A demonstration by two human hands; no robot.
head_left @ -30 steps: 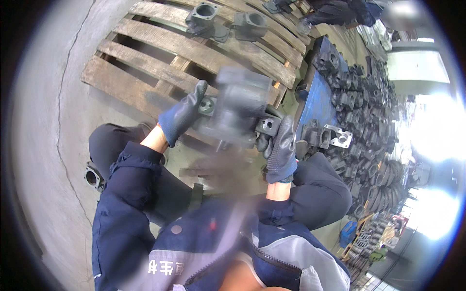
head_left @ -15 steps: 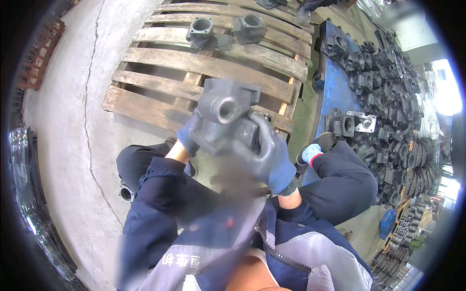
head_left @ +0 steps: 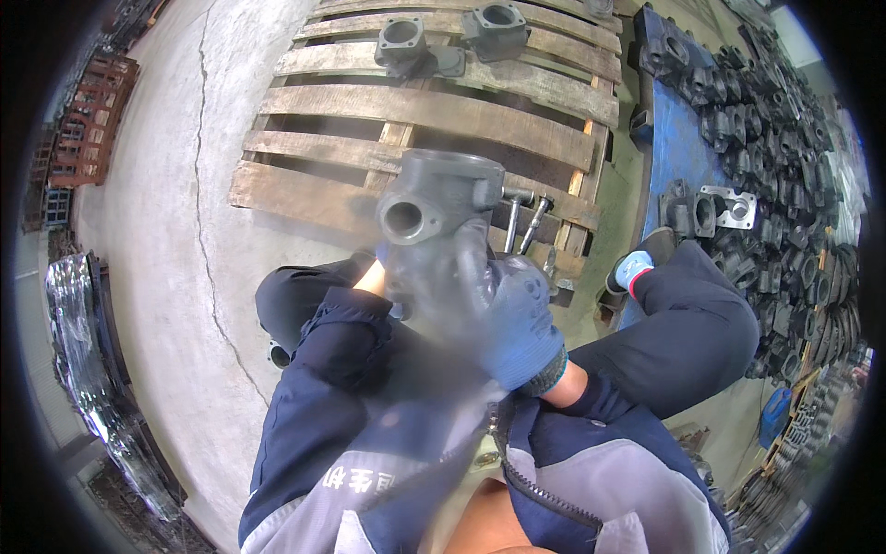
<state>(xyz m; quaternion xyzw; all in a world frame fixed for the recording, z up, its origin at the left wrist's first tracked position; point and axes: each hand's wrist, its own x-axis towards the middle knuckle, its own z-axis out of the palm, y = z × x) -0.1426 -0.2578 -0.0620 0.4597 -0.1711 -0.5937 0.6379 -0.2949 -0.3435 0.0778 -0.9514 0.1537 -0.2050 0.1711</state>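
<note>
A dark grey metal casting (head_left: 448,198), with a round bore in its side and a wide opening on top, is held up in front of me, above the near edge of the wooden pallet. My right hand (head_left: 524,319), in a blue glove, grips its lower right side, fingers wrapped against the metal. Most of my left hand (head_left: 382,251) is hidden behind the casting's left side; only a bit of blue glove and the wrist show there. The casting's lower part is blurred.
Two similar castings (head_left: 401,42) (head_left: 498,28) stand at the far end of the pallet (head_left: 351,102). Metal tools with shiny shafts (head_left: 533,224) lie at its near right. Many castings (head_left: 738,138) crowd a blue surface (head_left: 678,152) on the right. A plastic-wrapped stack (head_left: 101,369) is at left.
The casting has been turned in my hands: its side bore now sits farther left and the top opening shows. The tools at the pallet's right have come into view. The whole view has shifted slightly.
</note>
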